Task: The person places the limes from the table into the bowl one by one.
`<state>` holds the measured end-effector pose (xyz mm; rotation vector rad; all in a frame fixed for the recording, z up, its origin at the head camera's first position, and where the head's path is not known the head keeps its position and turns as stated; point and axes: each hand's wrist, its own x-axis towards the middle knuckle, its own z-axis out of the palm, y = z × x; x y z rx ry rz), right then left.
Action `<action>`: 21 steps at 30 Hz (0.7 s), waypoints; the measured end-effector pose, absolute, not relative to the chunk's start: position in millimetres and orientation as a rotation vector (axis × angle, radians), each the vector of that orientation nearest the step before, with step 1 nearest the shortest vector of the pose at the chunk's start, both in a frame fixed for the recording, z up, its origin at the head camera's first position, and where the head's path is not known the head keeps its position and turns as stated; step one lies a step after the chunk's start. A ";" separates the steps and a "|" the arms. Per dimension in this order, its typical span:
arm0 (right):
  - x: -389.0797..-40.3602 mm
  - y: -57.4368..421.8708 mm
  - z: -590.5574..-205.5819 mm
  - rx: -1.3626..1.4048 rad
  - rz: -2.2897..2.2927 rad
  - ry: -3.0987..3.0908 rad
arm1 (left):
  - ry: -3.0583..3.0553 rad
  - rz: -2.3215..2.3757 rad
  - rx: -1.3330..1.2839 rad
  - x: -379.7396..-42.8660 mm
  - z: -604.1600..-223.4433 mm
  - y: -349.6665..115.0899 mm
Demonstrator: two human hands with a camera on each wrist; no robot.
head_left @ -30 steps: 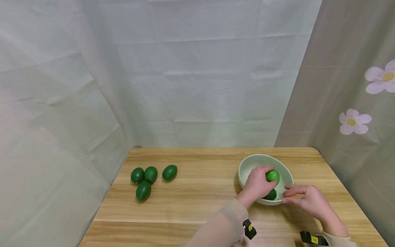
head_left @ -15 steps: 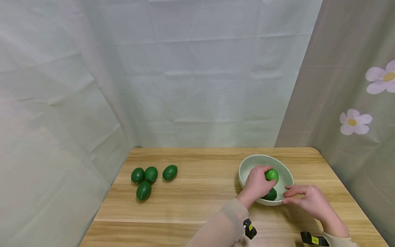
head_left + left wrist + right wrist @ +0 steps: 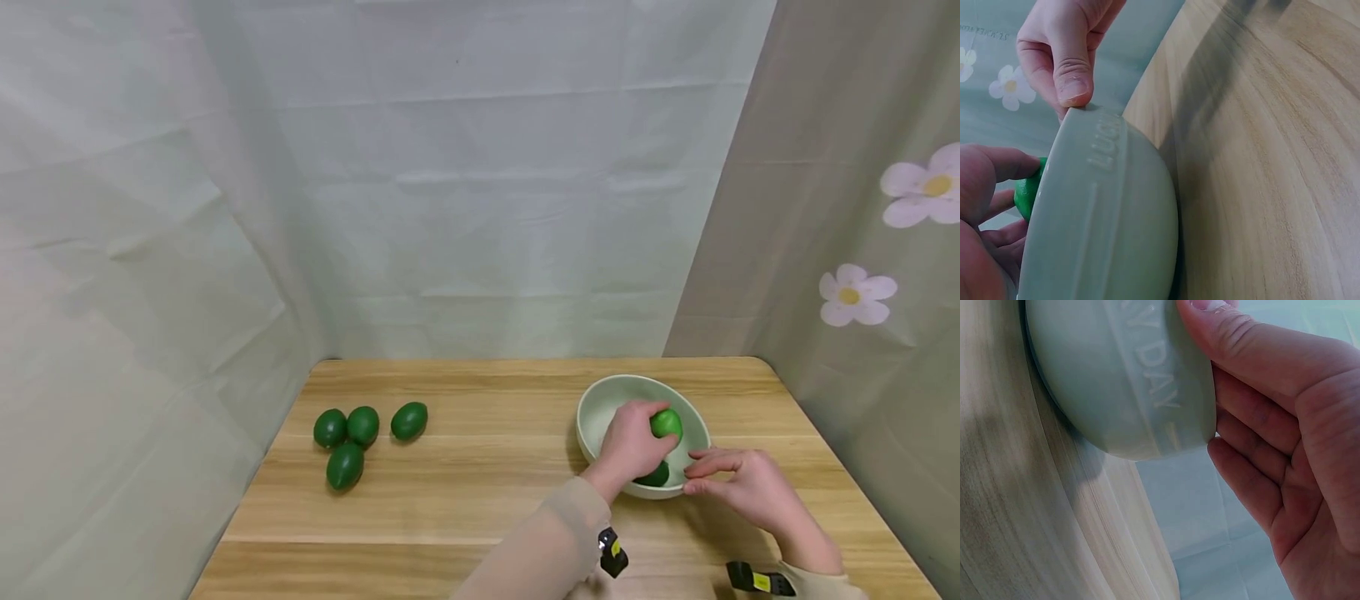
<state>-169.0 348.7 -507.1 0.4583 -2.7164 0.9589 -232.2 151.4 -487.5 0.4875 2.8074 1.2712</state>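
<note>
In the head view, my left hand [image 3: 632, 442] reaches into a pale green bowl [image 3: 598, 408] and grips a bright green lime [image 3: 666, 423] between thumb and fingers. The left wrist view has part of this lime [image 3: 1027, 192] showing beyond the bowl's rim. Below the hand, a dark green oval fruit [image 3: 655, 475] lies in the bowl, partly covered. My right hand [image 3: 750, 492] pinches the bowl's near right rim, thumb outside and fingers over the edge. Raised letters run along the bowl's outer wall [image 3: 1129, 381] in the right wrist view.
On the left of the wooden table [image 3: 480, 483] lie several dark green oval fruits, three of them clustered around one fruit [image 3: 363, 426] and a separate fruit [image 3: 409, 422] to their right. Pale cloth [image 3: 487, 208] hangs behind the table and at both sides.
The lime has shifted slightly to the right and turned a little in my left hand. My right hand keeps its hold on the rim. The head view has moved very slightly.
</note>
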 end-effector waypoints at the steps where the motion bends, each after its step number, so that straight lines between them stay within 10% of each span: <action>1: -168.8 348.2 -506.8 0.459 0.959 -2.719 | 2.808 1.263 0.492 -231.9 -487.7 151.5; 21: -169.6 347.4 -507.0 0.488 0.960 -2.693 | 2.887 1.064 0.587 -233.3 -498.1 160.5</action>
